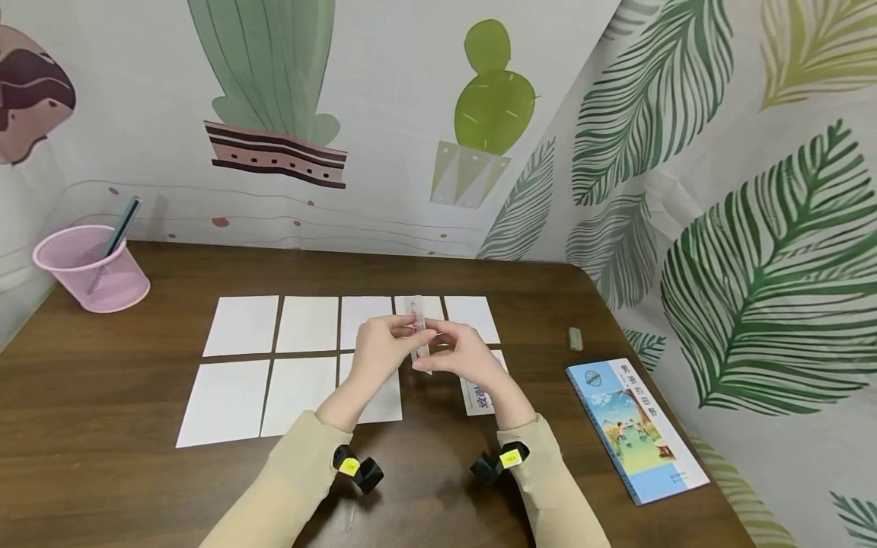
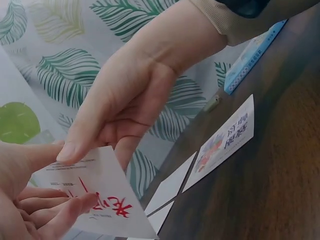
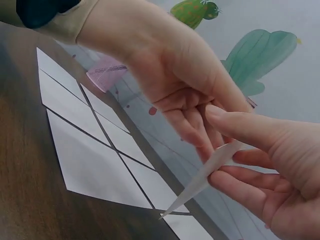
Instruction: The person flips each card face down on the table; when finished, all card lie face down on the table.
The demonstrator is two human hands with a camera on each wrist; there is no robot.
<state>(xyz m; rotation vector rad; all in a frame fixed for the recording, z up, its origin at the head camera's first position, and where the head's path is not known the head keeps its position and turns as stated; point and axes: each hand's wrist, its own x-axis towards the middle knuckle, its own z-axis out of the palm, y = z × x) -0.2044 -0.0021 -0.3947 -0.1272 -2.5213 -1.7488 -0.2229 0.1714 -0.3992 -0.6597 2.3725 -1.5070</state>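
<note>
Both hands pinch one card at frame centre: left hand and right hand fingers curl on its edges. Bare table lies lower left.

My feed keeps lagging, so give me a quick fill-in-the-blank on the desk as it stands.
1. Both hands, left hand and right hand, hold one ____ above the desk.
2. The pink cup stands at the desk's far ____ corner.
3. The blue book lies to the ____ of the white cards.

Missing words: card; left; right
</note>
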